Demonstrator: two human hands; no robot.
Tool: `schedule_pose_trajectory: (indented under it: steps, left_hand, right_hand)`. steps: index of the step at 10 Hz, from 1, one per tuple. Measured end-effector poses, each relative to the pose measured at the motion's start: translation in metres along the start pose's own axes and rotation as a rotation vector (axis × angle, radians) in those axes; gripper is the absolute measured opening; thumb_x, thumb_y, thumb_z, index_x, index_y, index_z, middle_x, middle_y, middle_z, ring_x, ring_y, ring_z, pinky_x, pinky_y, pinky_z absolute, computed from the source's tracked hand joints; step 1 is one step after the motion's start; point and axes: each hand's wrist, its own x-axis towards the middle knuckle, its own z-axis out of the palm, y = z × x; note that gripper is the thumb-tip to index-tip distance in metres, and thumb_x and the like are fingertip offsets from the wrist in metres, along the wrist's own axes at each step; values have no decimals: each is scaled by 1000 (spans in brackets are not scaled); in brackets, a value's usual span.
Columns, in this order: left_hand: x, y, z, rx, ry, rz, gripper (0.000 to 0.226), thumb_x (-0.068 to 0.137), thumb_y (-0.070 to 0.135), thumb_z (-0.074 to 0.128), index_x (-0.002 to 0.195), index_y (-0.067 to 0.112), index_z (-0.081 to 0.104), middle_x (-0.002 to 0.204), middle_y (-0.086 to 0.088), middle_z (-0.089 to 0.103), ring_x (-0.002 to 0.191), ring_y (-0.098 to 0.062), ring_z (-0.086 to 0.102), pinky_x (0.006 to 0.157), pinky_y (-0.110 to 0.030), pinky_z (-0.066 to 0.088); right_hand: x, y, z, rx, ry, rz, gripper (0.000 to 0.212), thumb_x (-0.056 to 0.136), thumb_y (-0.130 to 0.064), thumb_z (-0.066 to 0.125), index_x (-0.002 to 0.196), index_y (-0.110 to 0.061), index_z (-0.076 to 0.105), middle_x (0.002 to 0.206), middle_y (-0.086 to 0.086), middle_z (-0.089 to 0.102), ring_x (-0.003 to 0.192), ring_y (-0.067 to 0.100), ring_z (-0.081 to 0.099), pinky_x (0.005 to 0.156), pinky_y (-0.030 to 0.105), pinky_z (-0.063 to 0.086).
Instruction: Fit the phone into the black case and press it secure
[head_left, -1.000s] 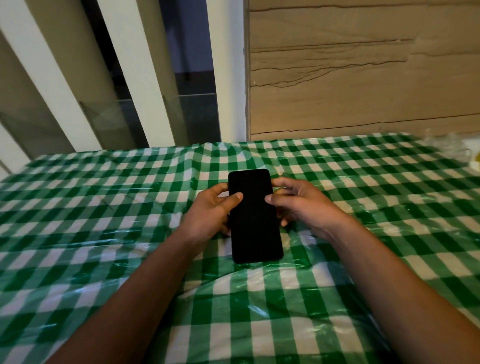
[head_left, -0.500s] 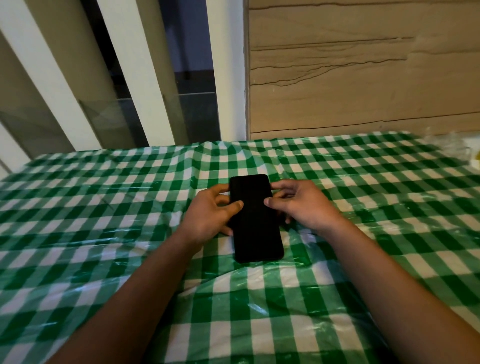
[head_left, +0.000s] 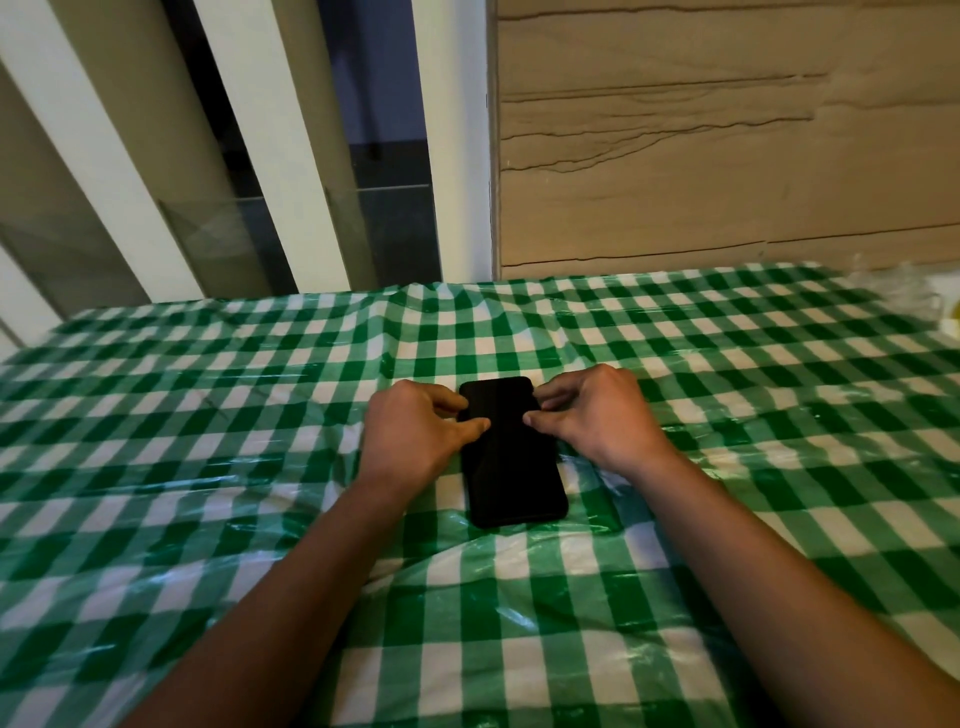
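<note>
green checked tablecloth (head_left: 208, 467), left hand (head_left: 410, 436) and right hand (head_left: 597, 415) thumbs pressing dark unmarked phone (head_left: 511, 457) flat

Both forearms bare, no sleeves in view. Left hand (head_left: 415, 436) & right hand (head_left: 597, 415): no rings, watch or gloves.

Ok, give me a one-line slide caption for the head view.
Both hands, left hand and right hand, thumbs on a black phone lying flat on a green checked tablecloth.
</note>
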Motion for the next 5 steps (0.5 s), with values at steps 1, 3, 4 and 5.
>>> schedule_pose_trajectory:
  steps: [1,3,4,5]
  left_hand:
    - [-1,0,0,48,23,25,33,67,35,86,90,13,80,94,-4,79,55,-3,55,67,-16,46]
    - [0,0,1,74,38,27,33,66,38,85,91,17,80,97,-1,79,71,-6,67,71,-12,43]
    - [-1,0,0,86,45,39,34,66,39,85,94,20,79,97,-1,79,69,-6,66,70,-13,43]
    - [2,3,-5,-25,76,27,30,72,38,80,97,21,77,84,-2,79,72,-11,71,75,-22,53]
  right_hand:
    - [-1,-1,0,-5,5,-7,32,67,-25,86,95,-11,77,83,2,75,73,6,68,71,15,52]
    - [1,1,0,-13,21,-33,28,67,-25,86,91,-14,77,76,-4,69,69,4,65,64,10,49]
    - [0,-2,-1,10,67,-122,15,72,-25,81,83,-16,75,72,-6,68,67,9,65,68,30,56]
    - [-1,-7,1,160,97,-172,4,80,-24,72,78,-21,74,65,-14,67,63,7,64,66,33,55]
